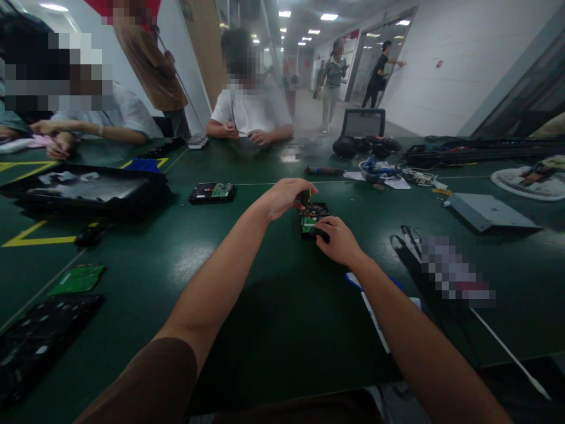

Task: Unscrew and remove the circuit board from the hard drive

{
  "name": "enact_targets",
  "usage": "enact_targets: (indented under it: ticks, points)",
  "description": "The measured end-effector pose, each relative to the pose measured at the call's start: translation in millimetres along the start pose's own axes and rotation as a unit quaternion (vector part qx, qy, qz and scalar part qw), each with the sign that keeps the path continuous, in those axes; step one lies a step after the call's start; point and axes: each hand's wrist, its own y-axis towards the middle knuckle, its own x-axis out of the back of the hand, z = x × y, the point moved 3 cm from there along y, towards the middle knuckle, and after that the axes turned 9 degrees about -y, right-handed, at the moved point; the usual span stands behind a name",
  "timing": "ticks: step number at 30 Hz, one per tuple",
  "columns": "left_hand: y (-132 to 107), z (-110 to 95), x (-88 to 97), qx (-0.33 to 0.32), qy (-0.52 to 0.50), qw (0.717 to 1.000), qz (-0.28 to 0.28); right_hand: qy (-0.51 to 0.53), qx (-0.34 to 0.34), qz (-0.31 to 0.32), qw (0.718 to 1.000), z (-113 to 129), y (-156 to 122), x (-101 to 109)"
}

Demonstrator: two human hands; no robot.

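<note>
A hard drive [309, 224] with a green circuit board lies on the dark green table in front of me, board side up. My left hand [286, 199] is curled over its far end, closed around a small dark and yellow tool [306, 197] that looks like a screwdriver. Its tip is hidden behind the fingers. At the near right corner of the drive, my right hand [338, 238] grips the edge, fingers partly over the board. Another hard drive [212, 192] rests farther off to the left.
Left are a black tray [83, 187], a loose green circuit board [77, 278] and black drive parts [44, 335]. On the right lie a grey metal case [489, 212], a pixelated packet [457, 268] and cables [415, 176]. A person in white [251, 115] sits opposite.
</note>
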Motion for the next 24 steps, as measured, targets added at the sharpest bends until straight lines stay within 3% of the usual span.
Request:
enact_targets:
  ticks: [10,19,24]
  points:
    - [1.5,4.8,-2.3,0.03,-0.05,0.998,0.017,0.008,0.004,-0.01,1.0,-0.4,-0.1,-1.6]
    - [1.2,1.2,0.9,0.0,-0.01,1.0,-0.004,-0.003,0.003,-0.01,1.0,-0.4,-0.8,-1.4]
    - [-1.3,-0.2,-2.1,0.008,-0.014,1.0,0.023,-0.006,-0.004,-0.01,1.0,-1.5,-0.6,-2.8]
